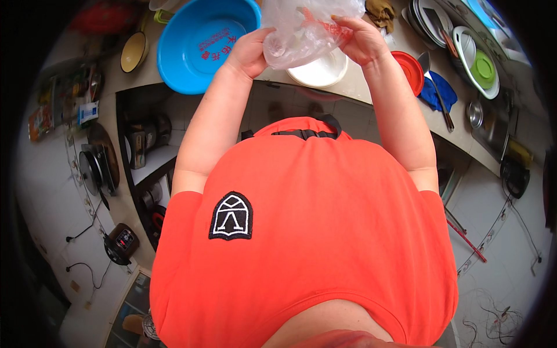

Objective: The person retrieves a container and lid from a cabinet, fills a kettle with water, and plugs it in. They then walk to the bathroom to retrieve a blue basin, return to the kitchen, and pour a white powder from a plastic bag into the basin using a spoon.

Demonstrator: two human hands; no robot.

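Note:
A translucent plastic bag (300, 37) with red print hangs between my hands above the counter. My left hand (252, 50) grips its left side. On the other side, my right hand (363, 41) pinches the bag between thumb and fingers. What the bag contains, if anything, cannot be made out. Partly covered by it is a white bowl (320, 73) at the counter's front edge. Left of the bag stands a large blue plastic basin (187, 54) bearing red writing. A red round lid or plate (407, 69) lies just beyond my right forearm.
Right on the counter (457, 135) are a long-handled spatula (437, 91) over a blue cloth (444, 89), a white oval basket (465, 37) and stacked plates (422, 19). A brown cloth (380, 15) lies behind. At left are a yellow bowl (134, 52) and an electric cooker (124, 241).

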